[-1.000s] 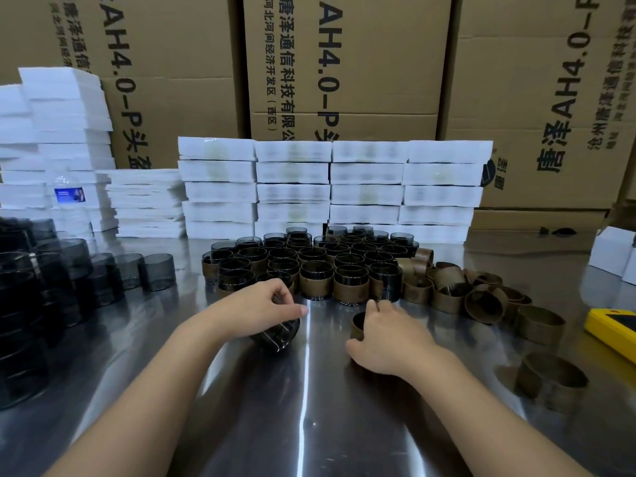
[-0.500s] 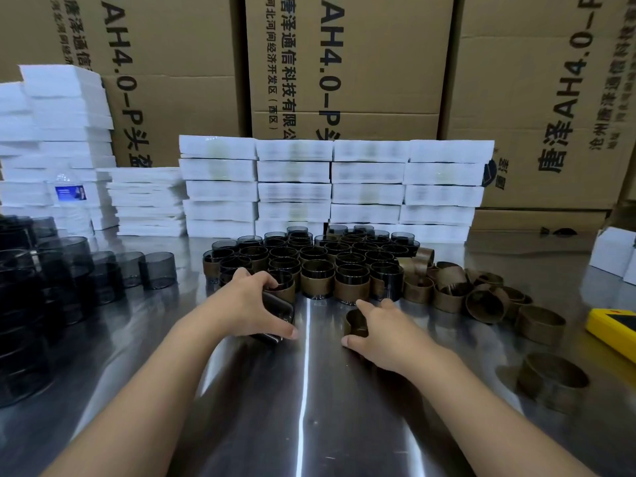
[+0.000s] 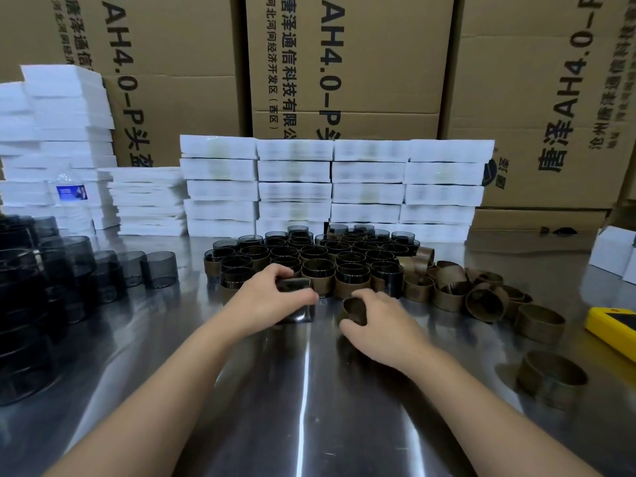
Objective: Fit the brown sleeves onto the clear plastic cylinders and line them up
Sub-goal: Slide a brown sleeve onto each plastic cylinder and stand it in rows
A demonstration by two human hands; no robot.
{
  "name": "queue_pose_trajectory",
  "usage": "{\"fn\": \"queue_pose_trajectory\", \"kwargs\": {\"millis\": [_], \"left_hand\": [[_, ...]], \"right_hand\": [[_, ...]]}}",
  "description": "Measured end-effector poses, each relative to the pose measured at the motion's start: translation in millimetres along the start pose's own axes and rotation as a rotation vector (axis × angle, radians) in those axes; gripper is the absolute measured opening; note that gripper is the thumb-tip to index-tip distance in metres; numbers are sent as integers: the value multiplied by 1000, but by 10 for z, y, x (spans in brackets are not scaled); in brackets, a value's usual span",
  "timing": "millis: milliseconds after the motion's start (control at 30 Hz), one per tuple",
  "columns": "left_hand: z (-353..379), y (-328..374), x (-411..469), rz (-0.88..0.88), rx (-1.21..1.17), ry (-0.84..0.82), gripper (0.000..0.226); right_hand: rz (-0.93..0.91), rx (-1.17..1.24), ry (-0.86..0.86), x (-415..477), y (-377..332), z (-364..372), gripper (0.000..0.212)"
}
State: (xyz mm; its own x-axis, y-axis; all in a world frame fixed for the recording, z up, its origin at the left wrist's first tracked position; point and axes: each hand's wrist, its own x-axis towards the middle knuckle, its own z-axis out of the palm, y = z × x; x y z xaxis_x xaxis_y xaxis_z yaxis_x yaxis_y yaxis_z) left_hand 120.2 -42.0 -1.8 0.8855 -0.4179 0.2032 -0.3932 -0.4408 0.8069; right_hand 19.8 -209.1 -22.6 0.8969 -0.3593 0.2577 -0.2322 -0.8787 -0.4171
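brown sleeves (image 3: pixel 451 297), white boxes (image 3: pixel 294 172), yellow device (image 3: pixel 616 323)

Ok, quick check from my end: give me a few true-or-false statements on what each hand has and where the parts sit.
1. The left hand grips a clear cylinder. True.
2. The right hand holds a brown sleeve. True.
3. That sleeve is already fitted on the cylinder. False: they are apart, one in each hand.
4. The loose sleeves lie left of the sleeved group. False: they lie to its right, and the bare cylinders stand on the left.
5. A yellow device lies at the far right. True.
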Motion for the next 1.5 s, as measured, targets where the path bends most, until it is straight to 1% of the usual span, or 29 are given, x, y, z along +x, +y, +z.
{"fn": "queue_pose_trajectory", "kwargs": {"millis": [67, 133, 167, 233, 267, 300, 400, 467, 500, 733, 800, 933, 967, 1100, 1200, 1267, 1400, 1500], "left_hand": [[65, 59, -21, -42, -360, -64, 60], [118, 84, -25, -89, -599, -143, 60], [142, 83, -34, -97, -686, -190, 52], [209, 72, -62, -100, -810, -272, 19], [244, 62, -73, -114, -851, -289, 11], [280, 56, -85, -133, -885, -293, 10], [366, 48, -81, -164, -970, -266, 20], [363, 67, -87, -192, -980, -258, 31], [356, 73, -94, -197, -975, -264, 33], [369, 12, -103, -170, -1029, -301, 30], [380, 6, -103, -191, -1033, -303, 35], [392, 5, -91, -188, -977, -292, 60], [391, 8, -90, -179, -966, -295, 63], [397, 21, -125, -134, -915, -334, 58], [407, 12, -141, -112, -879, -344, 78], [407, 14, -155, -115, -886, -330, 85], [397, 23, -166, -132, -920, -290, 81], [400, 28, -161, -135, -959, -277, 76]], "right_hand": [[36, 96, 125, 25, -2, -27, 60], [57, 231, 237, 43, -3, -67, 58], [54, 298, 281, 46, -5, -82, 57], [26, 410, 354, 44, -15, -101, 50], [11, 453, 379, 42, -22, -105, 48], [-2, 486, 393, 41, -31, -110, 47], [-44, 521, 391, 35, -54, -112, 44], [-71, 507, 372, 23, -61, -104, 49], [-82, 500, 361, 17, -65, -99, 53], [-183, 499, 339, -16, -94, -55, 67], [-208, 497, 330, -19, -103, -40, 67], [-268, 490, 312, -40, -110, -26, 65], [-279, 491, 306, -48, -111, -29, 65], [-310, 478, 278, -82, -121, -49, 65], [-360, 467, 257, -104, -143, -56, 62], [-381, 468, 248, -110, -148, -57, 60], [-396, 468, 251, -115, -138, -55, 61], [-381, 520, 259, -111, -143, -47, 56]]}}
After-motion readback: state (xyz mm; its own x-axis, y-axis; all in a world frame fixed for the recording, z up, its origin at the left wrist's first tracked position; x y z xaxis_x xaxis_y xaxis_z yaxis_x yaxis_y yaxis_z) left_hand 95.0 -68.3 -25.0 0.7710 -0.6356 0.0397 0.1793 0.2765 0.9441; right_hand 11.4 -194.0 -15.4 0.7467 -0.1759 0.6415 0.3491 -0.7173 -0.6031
